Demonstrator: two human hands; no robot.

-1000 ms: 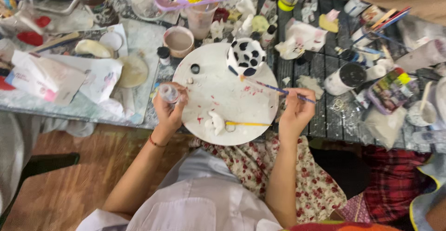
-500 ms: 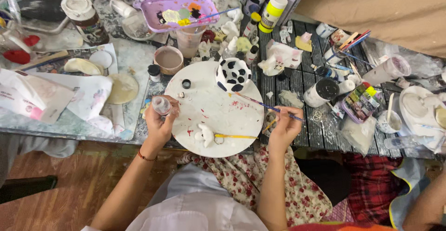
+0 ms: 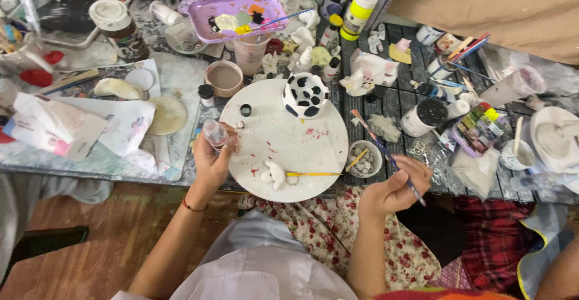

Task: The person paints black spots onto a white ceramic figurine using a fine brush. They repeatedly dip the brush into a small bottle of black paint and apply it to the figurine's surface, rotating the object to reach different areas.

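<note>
My left hand [image 3: 211,161] grips a small clear bottle [image 3: 215,132] at the left rim of a round white board [image 3: 283,143]. My right hand [image 3: 395,190] holds a thin paintbrush [image 3: 386,155] just off the board's right edge, its shaft slanting up-left. On the board stand a white cup with black spots [image 3: 306,95], a small white figurine [image 3: 274,174], a yellow-handled brush [image 3: 313,174] and a black cap [image 3: 245,110]. Red paint smears mark the board's middle.
A purple paint tray [image 3: 236,15] sits at the back with bottles and cups around it. A small bowl of pebbles [image 3: 364,160] lies right of the board. Papers and a wrapped packet [image 3: 54,128] cover the left; jars, paint pots and a plaster bowl [image 3: 558,140] crowd the right.
My right hand has drawn back with the brush from over the board to beyond its right edge. My left hand stays on the small bottle. The camera has shifted, showing more table.
</note>
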